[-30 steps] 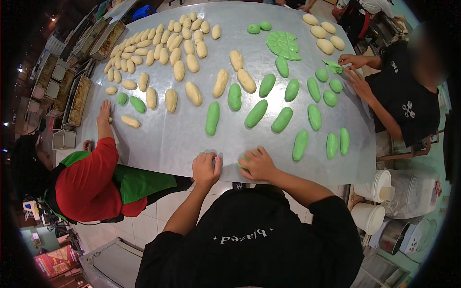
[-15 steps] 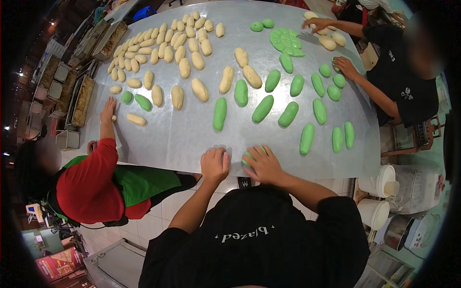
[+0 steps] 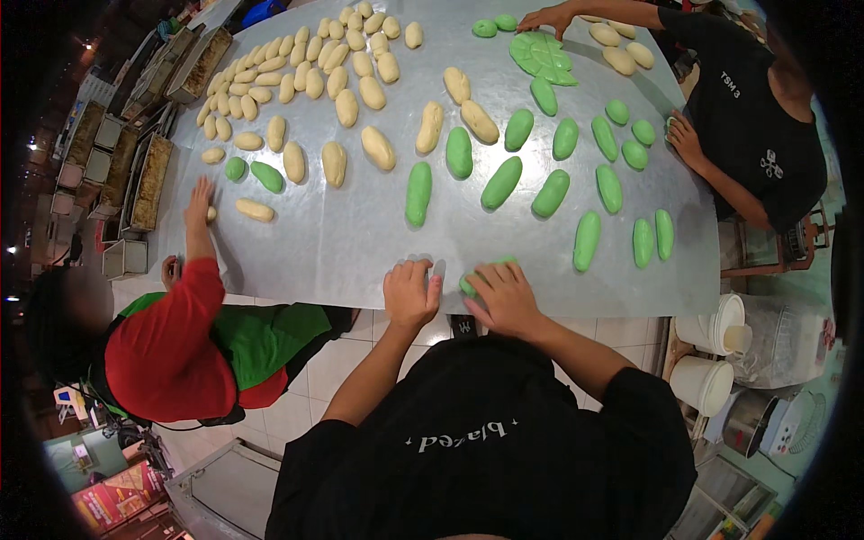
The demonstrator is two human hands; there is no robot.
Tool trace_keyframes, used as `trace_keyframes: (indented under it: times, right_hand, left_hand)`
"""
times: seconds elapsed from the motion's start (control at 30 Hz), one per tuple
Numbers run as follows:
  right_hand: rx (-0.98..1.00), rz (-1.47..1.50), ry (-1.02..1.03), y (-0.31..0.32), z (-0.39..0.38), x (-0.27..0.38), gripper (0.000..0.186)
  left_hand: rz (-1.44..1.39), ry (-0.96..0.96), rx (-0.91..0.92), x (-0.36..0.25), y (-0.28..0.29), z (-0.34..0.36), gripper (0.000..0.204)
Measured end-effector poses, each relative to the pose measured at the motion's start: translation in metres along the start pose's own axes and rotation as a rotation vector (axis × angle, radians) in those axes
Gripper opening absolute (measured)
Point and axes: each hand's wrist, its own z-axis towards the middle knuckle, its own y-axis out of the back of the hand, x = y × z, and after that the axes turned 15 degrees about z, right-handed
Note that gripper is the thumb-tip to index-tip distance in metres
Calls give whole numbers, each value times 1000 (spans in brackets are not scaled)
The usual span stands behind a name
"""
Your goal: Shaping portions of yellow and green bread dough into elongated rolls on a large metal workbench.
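My right hand [image 3: 504,295] presses palm-down on a green dough piece [image 3: 472,283] at the near edge of the metal table [image 3: 324,243]. Beside it my left hand [image 3: 410,290] lies flat on the bare metal, fingers together, holding nothing. Several shaped green dough rolls [image 3: 502,182] lie beyond my hands. Several pale dough rolls [image 3: 378,148] fill the far left of the table.
A person in red at the left presses a hand [image 3: 199,200] onto a small pale piece. A person in black at the right has one hand [image 3: 684,137] on green dough and reaches another hand [image 3: 546,18] to the far edge. Baking tins [image 3: 148,180] line the left; white buckets [image 3: 711,382] stand at the right.
The view has shifted slightly. My hands stay at the table's near edge over the green piece. The person at the right has stretched an arm to the far side.
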Motion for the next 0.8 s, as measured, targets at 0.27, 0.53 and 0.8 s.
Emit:
trace_keyframes:
  times: [0.27, 0.53, 0.8]
  right_hand:
    - [-320, -58, 15, -38, 110, -22, 44]
    - [13, -83, 148, -2, -20, 3, 49]
    - [-189, -28, -61, -46, 103, -21, 40]
  left_hand:
    - [-19, -20, -14, 2, 0, 3, 31]
    - [6, -19, -17, 2, -3, -3, 31]
    - [2, -28, -1, 3, 2, 1, 27]
